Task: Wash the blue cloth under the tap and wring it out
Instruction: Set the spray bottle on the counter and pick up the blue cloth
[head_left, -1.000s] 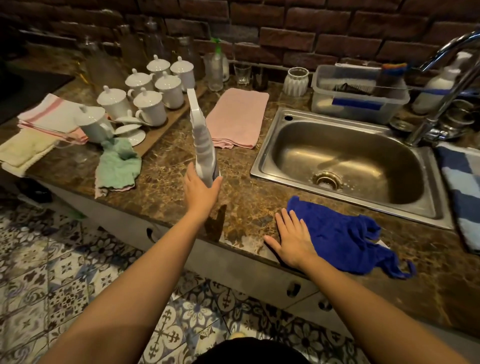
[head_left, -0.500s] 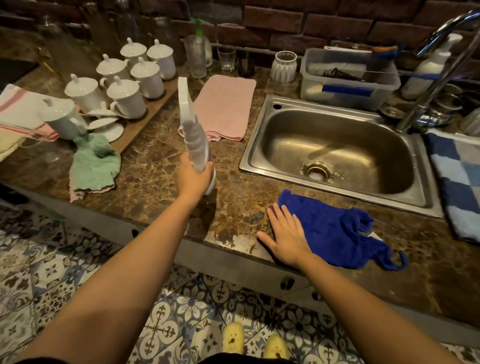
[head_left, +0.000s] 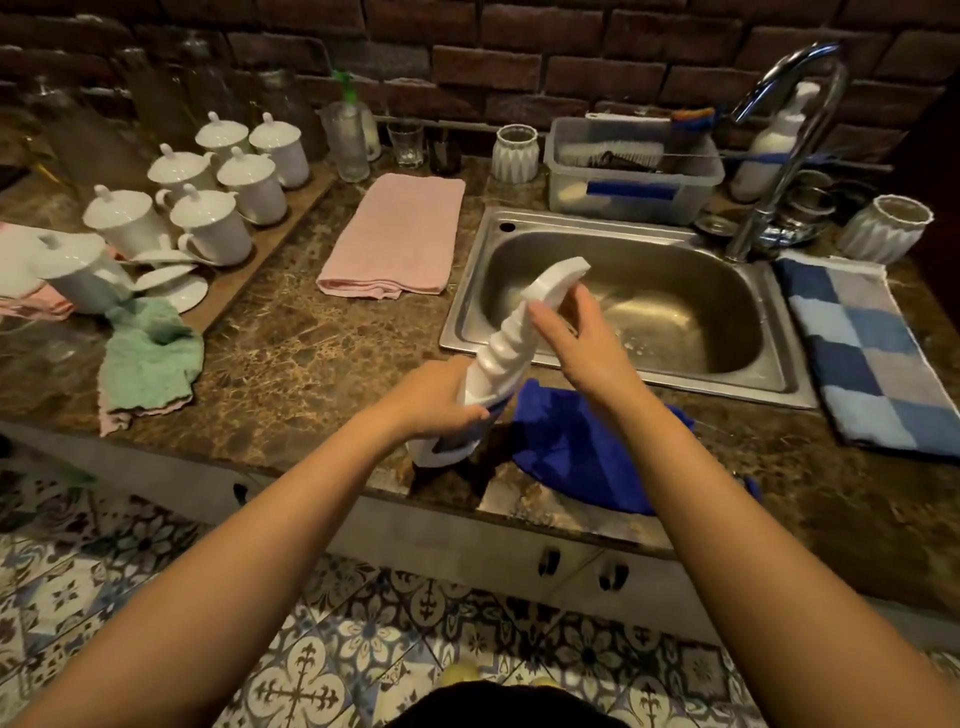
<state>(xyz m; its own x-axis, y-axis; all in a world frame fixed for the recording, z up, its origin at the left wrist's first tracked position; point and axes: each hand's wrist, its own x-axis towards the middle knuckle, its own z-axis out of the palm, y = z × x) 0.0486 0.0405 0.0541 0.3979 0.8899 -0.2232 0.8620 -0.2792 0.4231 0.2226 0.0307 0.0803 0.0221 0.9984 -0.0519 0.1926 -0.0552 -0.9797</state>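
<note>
The blue cloth (head_left: 582, 447) lies crumpled on the counter in front of the sink (head_left: 779, 374), partly hidden by my arms. My left hand (head_left: 431, 400) grips the lower body of a white spray bottle (head_left: 506, 345), which is tilted so that its head points toward the sink. My right hand (head_left: 576, 338) holds the bottle's neck and trigger near the top, above the cloth. The curved chrome tap (head_left: 779, 156) stands at the sink's back right; no water is seen running.
A folded pink towel (head_left: 395, 239) lies left of the sink, a green cloth (head_left: 148, 358) further left beside white lidded cups (head_left: 218, 223) on a board. A plastic bin (head_left: 631, 171) sits behind the sink. A blue checked towel (head_left: 862, 348) lies on the right.
My left hand has brought the bottle rightward and tilted it over the blue cloth. My right hand has left the cloth and taken hold of the bottle's top.
</note>
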